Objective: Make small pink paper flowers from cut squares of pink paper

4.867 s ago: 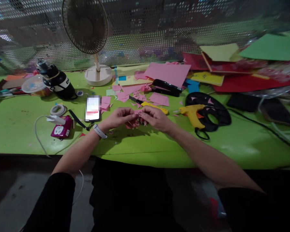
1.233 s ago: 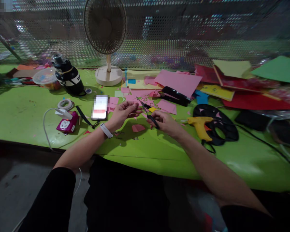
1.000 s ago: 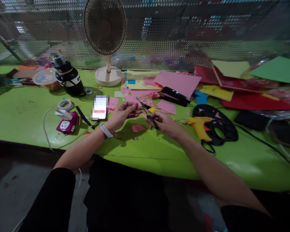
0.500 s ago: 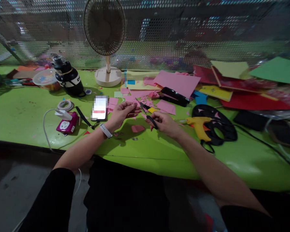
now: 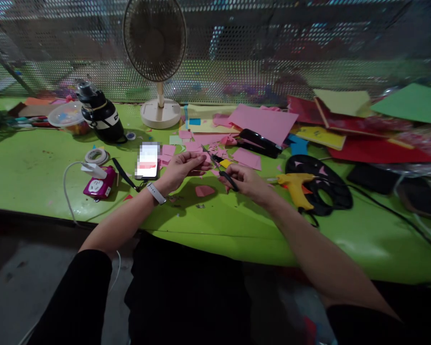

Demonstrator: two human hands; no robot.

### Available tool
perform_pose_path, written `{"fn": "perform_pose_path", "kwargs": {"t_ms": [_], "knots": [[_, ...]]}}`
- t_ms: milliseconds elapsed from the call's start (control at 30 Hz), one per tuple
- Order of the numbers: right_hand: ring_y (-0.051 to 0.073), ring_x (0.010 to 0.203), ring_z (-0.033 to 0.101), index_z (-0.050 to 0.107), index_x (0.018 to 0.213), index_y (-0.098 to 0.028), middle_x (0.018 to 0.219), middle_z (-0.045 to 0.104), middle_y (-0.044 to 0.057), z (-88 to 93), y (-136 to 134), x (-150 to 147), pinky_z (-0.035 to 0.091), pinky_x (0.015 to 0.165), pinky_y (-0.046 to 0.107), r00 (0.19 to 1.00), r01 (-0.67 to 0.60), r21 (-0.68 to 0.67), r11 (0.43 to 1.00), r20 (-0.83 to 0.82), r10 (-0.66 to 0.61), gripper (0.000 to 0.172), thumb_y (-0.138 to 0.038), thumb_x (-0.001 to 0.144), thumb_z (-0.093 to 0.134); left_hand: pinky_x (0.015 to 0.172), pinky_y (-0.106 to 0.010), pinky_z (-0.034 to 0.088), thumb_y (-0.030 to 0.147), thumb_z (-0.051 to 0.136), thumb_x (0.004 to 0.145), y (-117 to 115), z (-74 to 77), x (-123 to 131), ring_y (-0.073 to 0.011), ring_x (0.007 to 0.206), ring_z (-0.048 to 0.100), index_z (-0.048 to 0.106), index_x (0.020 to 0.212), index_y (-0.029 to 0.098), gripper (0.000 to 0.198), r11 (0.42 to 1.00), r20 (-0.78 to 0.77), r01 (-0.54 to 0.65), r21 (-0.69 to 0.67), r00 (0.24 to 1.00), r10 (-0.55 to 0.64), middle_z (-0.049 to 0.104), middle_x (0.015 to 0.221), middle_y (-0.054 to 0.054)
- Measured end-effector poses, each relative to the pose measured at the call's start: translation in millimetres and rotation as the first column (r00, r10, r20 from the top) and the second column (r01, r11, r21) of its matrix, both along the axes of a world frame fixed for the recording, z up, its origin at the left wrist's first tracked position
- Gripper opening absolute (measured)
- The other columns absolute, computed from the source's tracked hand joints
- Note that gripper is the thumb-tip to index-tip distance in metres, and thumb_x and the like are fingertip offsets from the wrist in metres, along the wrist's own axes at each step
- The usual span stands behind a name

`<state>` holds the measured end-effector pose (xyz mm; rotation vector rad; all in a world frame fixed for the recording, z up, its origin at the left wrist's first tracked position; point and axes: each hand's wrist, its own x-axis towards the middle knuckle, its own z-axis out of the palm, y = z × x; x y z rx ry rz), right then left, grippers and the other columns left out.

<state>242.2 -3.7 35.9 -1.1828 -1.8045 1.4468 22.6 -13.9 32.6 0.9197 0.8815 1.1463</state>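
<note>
In my head view, the scissors [image 5: 230, 181] sit gripped in my right hand [image 5: 247, 182], blades slanting toward my left hand [image 5: 186, 168], whose thumb and fingers draw together; I can't tell if they pinch anything. My forearms [image 5: 124, 219] angle inward. A pink scrap [image 5: 204, 191] lies between my hands and the tabletop's [image 5: 215, 223] front edge.

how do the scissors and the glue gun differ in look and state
The scissors show black handles and thin blades, while the glue gun is mostly yellow with a chunky body.
The scissors are held in the right hand; the glue gun has no hand on it and lies over the edge of a black pad.
The scissors point away from the person, whereas the glue gun's nozzle points left.
Both are hand tools.
</note>
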Motion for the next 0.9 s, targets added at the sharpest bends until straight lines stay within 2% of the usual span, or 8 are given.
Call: {"fn": "perform_pose_path", "kwargs": {"t_ms": [167,433,700,900], "knots": [[0.016,0.056,0.055,0.055,0.073,-0.024,0.062,0.059,-0.001,0.8,-0.5,1.3,0.044,0.055,0.032,1.0,-0.01,0.002,1.0,0.011,0.01,0.053,-0.067,0.062,0.083,0.078,-0.025,0.057,0.025,0.073,0.09,1.9,-1.7,-1.0,-0.0123,0.081,0.075,0.067,0.093,0.014,0.013,1.0,-0.006,-0.016,0.01,1.0,0.016,0.078,0.087,-0.006],[0.018,0.064,0.057,0.054,0.078,-0.023,0.068,0.058,0.0,5.2,0.6,2.4,0.043,0.058,0.032,0.997,-0.073,-0.014,0.997,0.04,0.073,0.054,-0.067,0.064,0.081,0.076,-0.026,0.058,0.029,0.081,0.083,4.4,-3.7,-5.5,-0.0117,0.076,0.074,0.066,0.091,0.011,0.024,0.996,-0.033,0.084,0.01,0.996,-0.084,0.076,0.083,-0.006],[0.017,0.059,0.058,0.054,0.075,-0.023,0.065,0.058,-0.001,-3.3,3.0,2.1,0.044,0.056,0.031,0.998,-0.057,-0.015,0.998,-0.014,0.057,0.053,-0.067,0.064,0.082,0.071,-0.023,0.057,0.026,0.077,0.087,5.5,-3.4,-6.7,-0.0112,0.076,0.074,0.067,0.092,0.012,0.018,0.998,-0.034,0.056,0.015,0.998,-0.056,0.076,0.083,-0.005],[0.017,0.062,0.059,0.057,0.075,-0.023,0.067,0.061,0.0,-3.1,2.4,1.7,0.044,0.056,0.03,0.999,-0.046,0.01,0.999,-0.012,0.046,0.053,-0.066,0.063,0.083,0.074,-0.025,0.059,0.023,0.077,0.086,5.1,-1.9,-7.5,-0.0107,0.072,0.073,0.068,0.09,0.011,0.016,0.993,-0.048,0.114,0.032,0.993,-0.112,0.076,0.08,-0.005]]}}
